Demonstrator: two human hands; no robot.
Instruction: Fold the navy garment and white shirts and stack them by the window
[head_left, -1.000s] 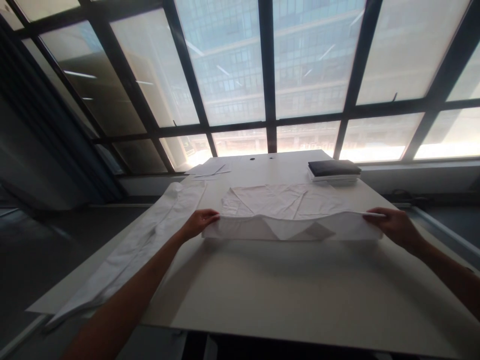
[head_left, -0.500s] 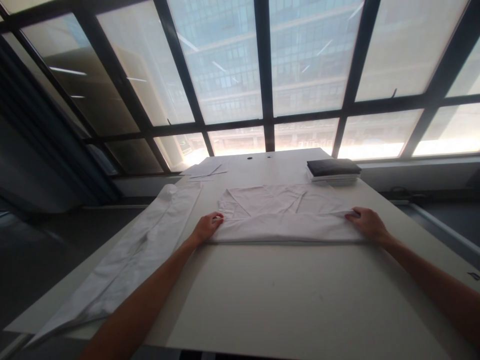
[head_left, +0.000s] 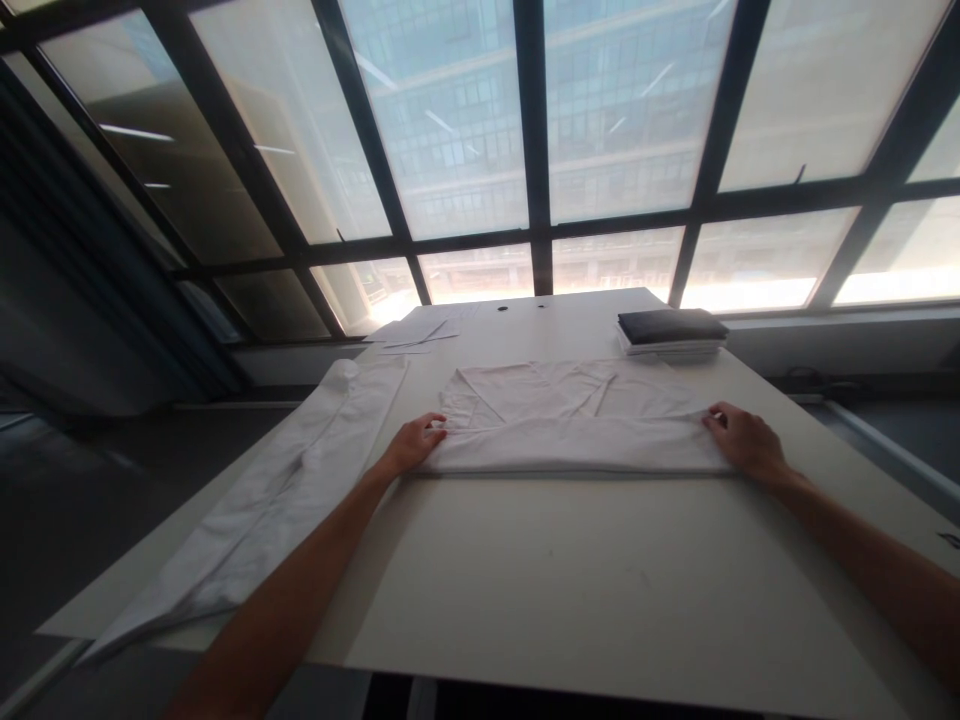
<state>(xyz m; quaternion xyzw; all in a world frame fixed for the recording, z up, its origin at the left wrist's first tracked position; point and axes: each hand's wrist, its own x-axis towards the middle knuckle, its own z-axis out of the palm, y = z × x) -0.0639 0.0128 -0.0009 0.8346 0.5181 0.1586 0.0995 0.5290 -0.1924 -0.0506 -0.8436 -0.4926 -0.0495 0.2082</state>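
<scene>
White garment (head_left: 574, 445) flat on the white table (head_left: 585, 580), straight ahead of me. Near part: a long, fairly smooth folded band, straight front edge. Far part: slanting creases, lightly rumpled. Left hand (head_left: 415, 443) at band's left end, right hand (head_left: 748, 440) at its right, fingers bent; pinching or just resting, can't tell from here.

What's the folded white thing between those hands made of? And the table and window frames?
Folded white thing: matt fabric, perhaps cotton; it creases softly.
Table: possibly laminate or painted board, judging by its smooth, pale, grainless top.
Window frames: probably metal, going by the straight, dark bars; backlight obscures their finish.
</scene>
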